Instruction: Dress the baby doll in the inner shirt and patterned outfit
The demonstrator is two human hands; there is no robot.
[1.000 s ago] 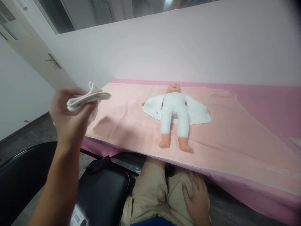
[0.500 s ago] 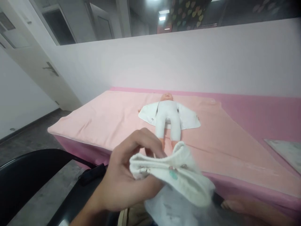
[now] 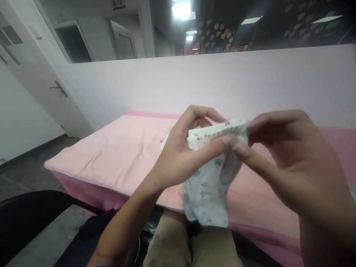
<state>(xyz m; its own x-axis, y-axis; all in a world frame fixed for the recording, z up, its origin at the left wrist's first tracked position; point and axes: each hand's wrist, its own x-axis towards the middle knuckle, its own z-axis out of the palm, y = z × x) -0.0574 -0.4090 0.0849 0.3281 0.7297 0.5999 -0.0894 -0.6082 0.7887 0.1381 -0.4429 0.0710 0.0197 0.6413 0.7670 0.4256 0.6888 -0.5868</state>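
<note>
A small white printed cloth garment (image 3: 207, 193) hangs in front of me, its gathered upper edge held up between both hands. My left hand (image 3: 191, 148) pinches that edge, thumb on the near side and fingers behind. At the right end of the same edge, my right hand (image 3: 283, 155) grips the cloth between thumb and index finger. Both thumbs nearly meet on the fabric. Behind my hands lies a doll, almost fully hidden; only a bit of its white clothing (image 3: 164, 142) shows left of my left wrist.
A peach blanket (image 3: 111, 148) covers much of the pink padded surface (image 3: 333, 148) against a white wall. A black chair (image 3: 36, 218) is at the lower left. A door with a handle stands at the far left.
My right hand has come up from the lower right and taken hold of the garment. My left hand has raised the garment, which now hangs upright and covers the doll from view.
</note>
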